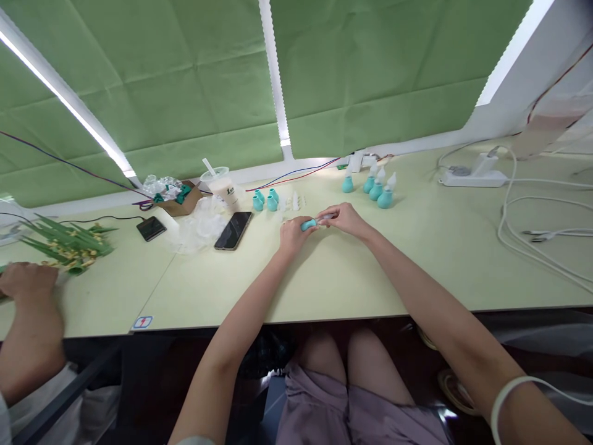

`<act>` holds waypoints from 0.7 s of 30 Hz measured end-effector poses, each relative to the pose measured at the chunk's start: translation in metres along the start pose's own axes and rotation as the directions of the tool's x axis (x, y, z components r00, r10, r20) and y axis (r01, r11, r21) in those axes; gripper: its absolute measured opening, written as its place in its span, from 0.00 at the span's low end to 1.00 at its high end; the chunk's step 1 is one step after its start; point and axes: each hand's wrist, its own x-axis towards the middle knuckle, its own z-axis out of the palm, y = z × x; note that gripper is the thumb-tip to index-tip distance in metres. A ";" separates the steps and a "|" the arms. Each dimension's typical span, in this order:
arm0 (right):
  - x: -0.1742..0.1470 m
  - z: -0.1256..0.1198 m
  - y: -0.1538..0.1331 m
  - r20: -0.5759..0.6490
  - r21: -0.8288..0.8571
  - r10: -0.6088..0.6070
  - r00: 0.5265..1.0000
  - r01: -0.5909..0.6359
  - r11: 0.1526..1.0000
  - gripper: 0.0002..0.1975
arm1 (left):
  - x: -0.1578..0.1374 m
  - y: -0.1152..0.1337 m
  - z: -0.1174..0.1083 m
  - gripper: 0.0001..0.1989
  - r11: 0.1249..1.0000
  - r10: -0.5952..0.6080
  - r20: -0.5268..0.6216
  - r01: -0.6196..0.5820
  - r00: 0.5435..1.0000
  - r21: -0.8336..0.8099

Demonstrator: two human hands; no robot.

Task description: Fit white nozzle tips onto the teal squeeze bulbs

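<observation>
Above the middle of the table, my left hand point(293, 236) is closed around a teal rubber bulb point(308, 225) lying on its side, its neck toward the right. My right hand point(343, 219) pinches a small see-through nozzle tip point(328, 216) at the bulb's neck; whether it sits inside the neck I cannot tell. Just beyond my left hand stand several open-necked teal bulbs point(272, 203), beside loose whitish nozzle tips point(295, 201) and tiny pale parts point(302, 201). Several bulbs with tips on them point(385, 196) stand upright further back on the right.
Left of the bulbs lie a black phone point(233, 230), a plastic bag point(204, 225) and a drink cup point(222, 185). A cardboard box point(188, 201) stands behind. A power strip point(472, 178) and white cables point(507, 228) are at right. Another person's hand point(28, 278) rests near green stems point(69, 244).
</observation>
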 end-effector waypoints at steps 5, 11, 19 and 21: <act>0.000 0.001 0.002 0.035 0.058 0.014 0.999 -0.016 0.998 0.14 | -0.002 0.001 0.002 0.13 0.999 0.046 -0.006 -0.046 0.999 -0.012; 0.003 0.000 0.004 0.034 0.039 0.015 0.999 -0.016 0.999 0.13 | 0.002 -0.003 0.003 0.14 0.992 0.073 -0.004 -0.073 0.997 -0.106; 0.005 -0.009 -0.003 -0.031 0.092 0.039 0.999 -0.036 0.995 0.16 | 0.011 -0.011 0.007 0.22 0.850 0.105 -0.010 -0.095 0.994 -0.518; 0.005 -0.011 -0.003 -0.052 0.098 0.035 0.998 -0.030 0.995 0.16 | 0.014 -0.017 0.007 0.24 0.774 -0.018 -0.011 0.007 1.000 -0.633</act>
